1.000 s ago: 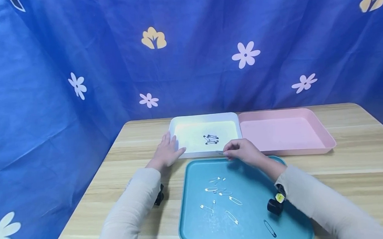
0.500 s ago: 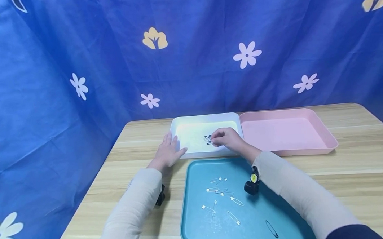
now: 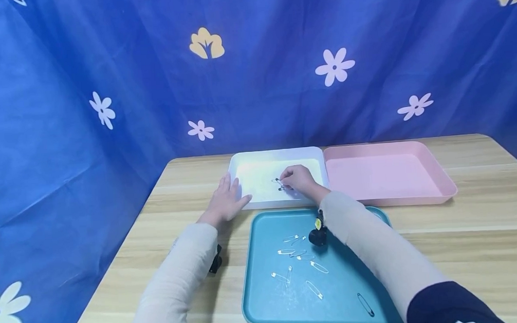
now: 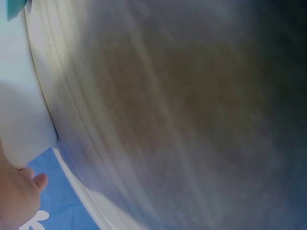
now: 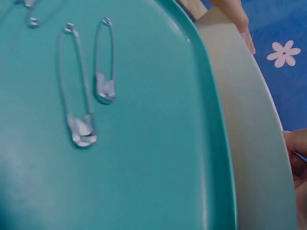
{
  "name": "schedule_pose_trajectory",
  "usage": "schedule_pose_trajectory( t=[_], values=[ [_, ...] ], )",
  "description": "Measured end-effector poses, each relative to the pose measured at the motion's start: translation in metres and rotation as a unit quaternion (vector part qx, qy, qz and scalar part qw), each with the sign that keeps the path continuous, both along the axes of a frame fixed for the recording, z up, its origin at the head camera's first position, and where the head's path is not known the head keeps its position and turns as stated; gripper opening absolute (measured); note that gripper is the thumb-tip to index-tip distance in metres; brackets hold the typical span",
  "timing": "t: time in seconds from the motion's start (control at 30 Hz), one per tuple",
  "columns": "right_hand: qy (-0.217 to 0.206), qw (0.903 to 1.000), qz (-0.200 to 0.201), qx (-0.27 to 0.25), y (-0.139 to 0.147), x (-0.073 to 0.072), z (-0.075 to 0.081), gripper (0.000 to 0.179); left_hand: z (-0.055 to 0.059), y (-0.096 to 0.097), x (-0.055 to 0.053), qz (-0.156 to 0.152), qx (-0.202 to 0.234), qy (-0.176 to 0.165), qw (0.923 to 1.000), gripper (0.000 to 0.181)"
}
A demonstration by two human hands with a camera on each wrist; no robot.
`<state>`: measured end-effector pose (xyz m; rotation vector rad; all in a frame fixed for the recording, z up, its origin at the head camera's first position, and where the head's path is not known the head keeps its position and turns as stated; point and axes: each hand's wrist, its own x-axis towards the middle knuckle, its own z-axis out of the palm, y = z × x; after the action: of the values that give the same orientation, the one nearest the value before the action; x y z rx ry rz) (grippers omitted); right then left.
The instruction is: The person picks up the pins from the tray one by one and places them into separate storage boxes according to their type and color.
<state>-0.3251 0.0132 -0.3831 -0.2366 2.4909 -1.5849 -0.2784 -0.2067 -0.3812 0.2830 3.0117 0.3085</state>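
Observation:
In the head view my right hand (image 3: 297, 179) reaches into the white tray (image 3: 252, 204), thumb and fingers pinched at a safety pin (image 3: 276, 180) beside its fingertips. A few dark safety pins (image 3: 282, 188) lie below those fingertips, partly hidden by the hand. My left hand (image 3: 225, 201) rests with spread, straight fingers at the white tray's left edge. On the teal tray (image 3: 266, 307), several silver safety pins (image 3: 314, 290) lie scattered, and one dark safety pin (image 3: 365, 304) is near its right front. The right wrist view shows two silver pins (image 5: 76, 86) close up.
Beside the white tray, on its right, stands a pink tray (image 3: 373, 172). All three trays are on a wood-grain table (image 3: 465, 248). Behind it hangs a blue flowered cloth (image 3: 259, 83). My right forearm spans the teal tray.
My right hand has carried a safety pin from the white tray's front edge leftward and inward, over the pins lying there. The left hand has stayed at the tray's edge.

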Motion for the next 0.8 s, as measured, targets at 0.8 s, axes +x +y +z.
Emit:
schedule_pose_trajectory(
  t=[0.8],
  values=[
    [0.017, 0.9936, 0.007, 0.111, -0.011, -0.013, -0.01, 0.009, 0.0, 0.0, 0.0, 0.001, 0.002, 0.0, 1.0, 0.076]
  ],
)
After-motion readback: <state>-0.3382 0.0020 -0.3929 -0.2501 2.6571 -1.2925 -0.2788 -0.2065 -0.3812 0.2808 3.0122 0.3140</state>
